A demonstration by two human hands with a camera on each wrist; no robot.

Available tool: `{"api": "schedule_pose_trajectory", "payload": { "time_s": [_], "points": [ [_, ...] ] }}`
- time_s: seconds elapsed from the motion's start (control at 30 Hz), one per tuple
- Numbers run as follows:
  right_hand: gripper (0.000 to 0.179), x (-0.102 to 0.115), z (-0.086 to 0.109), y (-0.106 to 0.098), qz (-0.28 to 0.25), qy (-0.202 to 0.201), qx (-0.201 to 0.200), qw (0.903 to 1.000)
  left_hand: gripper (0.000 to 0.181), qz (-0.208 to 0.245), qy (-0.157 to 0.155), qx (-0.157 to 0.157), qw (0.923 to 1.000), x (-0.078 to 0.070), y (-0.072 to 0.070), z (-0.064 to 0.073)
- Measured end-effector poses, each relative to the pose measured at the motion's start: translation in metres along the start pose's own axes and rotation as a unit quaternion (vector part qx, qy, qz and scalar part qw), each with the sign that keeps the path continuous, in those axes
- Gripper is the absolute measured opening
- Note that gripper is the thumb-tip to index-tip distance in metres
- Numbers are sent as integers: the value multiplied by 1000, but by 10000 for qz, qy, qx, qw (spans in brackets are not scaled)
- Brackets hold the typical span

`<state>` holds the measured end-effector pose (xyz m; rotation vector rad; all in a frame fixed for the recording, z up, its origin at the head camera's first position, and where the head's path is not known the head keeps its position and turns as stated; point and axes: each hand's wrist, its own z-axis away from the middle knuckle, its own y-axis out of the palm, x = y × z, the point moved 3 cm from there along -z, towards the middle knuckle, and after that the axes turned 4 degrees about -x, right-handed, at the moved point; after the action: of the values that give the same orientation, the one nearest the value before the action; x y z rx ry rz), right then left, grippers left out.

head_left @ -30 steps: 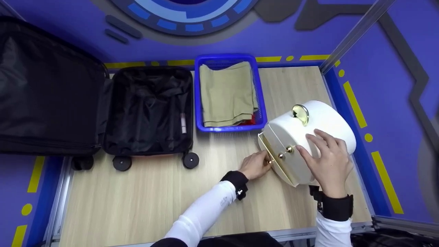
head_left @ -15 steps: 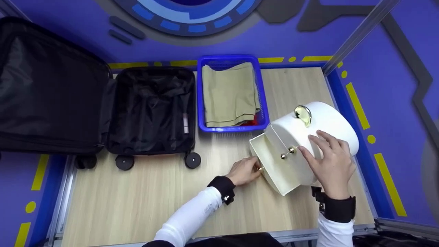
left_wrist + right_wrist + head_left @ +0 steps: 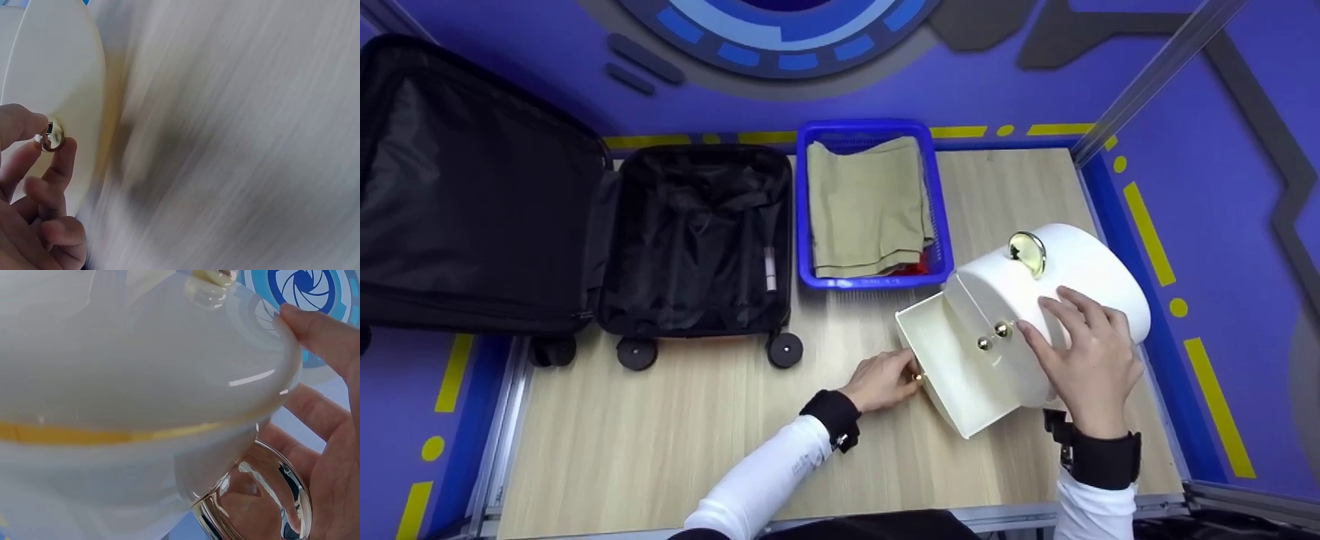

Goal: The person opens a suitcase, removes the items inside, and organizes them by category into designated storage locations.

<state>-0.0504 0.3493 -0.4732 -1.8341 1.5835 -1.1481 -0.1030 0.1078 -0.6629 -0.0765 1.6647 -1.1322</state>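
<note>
A white rounded storage box (image 3: 1091, 259) with a gold ring handle (image 3: 1027, 253) stands at the right of the table. Its lower drawer (image 3: 949, 360) is pulled well out, showing a cream inside. My left hand (image 3: 881, 379) pinches the drawer's small gold knob (image 3: 54, 135) between thumb and fingers, seen closely in the left wrist view. Across the top of the box rests my right hand (image 3: 1091, 356), its fingers spread beside the handle. Two more gold knobs (image 3: 1003, 329) sit on the front above the drawer. In the right wrist view, the right thumb touches the box's curved edge.
A blue basket (image 3: 876, 283) with folded khaki cloth (image 3: 870, 210) and something red stands just behind the box. On the left lies an open black suitcase (image 3: 697, 240) with a small tube (image 3: 770, 268) inside. Purple walls (image 3: 1207, 187) border the table (image 3: 675, 450).
My left hand has drawn the drawer out of the box, toward the left and front, keeping its pinch on the knob. The right hand stays on the box top.
</note>
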Motion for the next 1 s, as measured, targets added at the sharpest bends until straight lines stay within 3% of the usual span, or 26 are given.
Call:
{"api": "schedule_pose_trajectory", "payload": {
  "time_s": [0.33, 0.47, 0.57, 0.73, 0.87, 1.0],
  "points": [
    [45, -1, 0, 1, -78, -39, -61, 9999, 14, 200, -87, -17, 9998, 4, 0, 2],
    [45, -1, 0, 0, -63, -47, -65, 9999, 12, 167, -57, -158, 9997, 7, -11, 5],
    [45, -1, 0, -1, -34, -40, -88, 9999, 15, 189, -32, -471, 9987, 10, -30, 5],
    [45, -2, 1, -2, 14, -41, -123, 9999, 15, 233, 93, -1205, 9924, 21, -76, 4],
    [46, -3, 1, -2, 29, -18, -85, 10000, 15, 200, 261, -1798, 9832, 33, -117, 2],
    [46, 0, 0, 0, -9, -47, -56, 10000, 15, -90, 295, -2466, 9686, 48, -156, -2]
  ]
}}
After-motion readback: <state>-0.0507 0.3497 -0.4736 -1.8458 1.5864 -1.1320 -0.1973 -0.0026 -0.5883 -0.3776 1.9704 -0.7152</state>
